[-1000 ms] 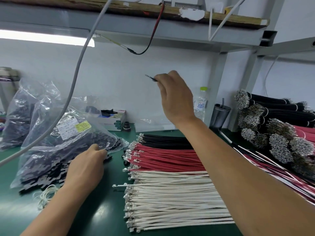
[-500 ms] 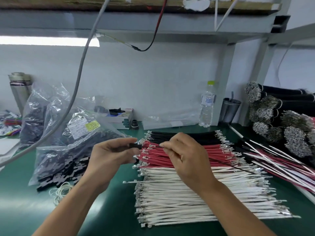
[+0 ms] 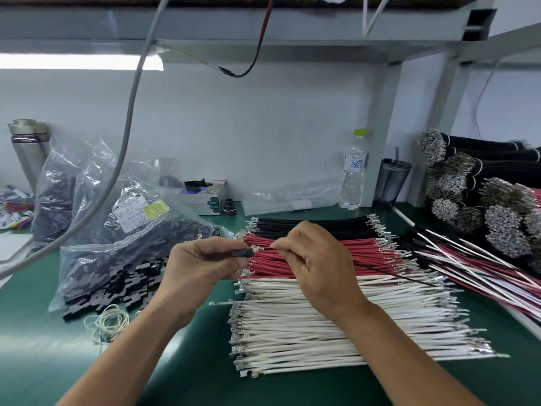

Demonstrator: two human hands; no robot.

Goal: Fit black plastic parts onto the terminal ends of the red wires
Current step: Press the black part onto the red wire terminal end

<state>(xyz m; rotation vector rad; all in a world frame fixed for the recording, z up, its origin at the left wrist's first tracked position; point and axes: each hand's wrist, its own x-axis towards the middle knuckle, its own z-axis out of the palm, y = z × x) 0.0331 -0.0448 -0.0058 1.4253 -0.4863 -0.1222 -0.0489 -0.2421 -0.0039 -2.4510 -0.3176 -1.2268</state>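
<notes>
The left hand (image 3: 202, 265) pinches a small, matte black plastic part (image 3: 244, 253). The right hand (image 3: 314, 265) pinches a thin dark wire (image 3: 380, 269), its metal terminal just beside the part, above the red wires (image 3: 336, 247).

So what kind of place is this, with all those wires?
Probably a wire-assembly workbench in a small factory: sorted rows of red wires and white wires with metal ends, bags of black plastic parts, and tied wire bundles.

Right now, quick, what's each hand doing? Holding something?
Left hand: closed, holding a small black plastic part.
Right hand: closed, pinching a thin dark wire near its terminal end, pointed at the part.
</notes>
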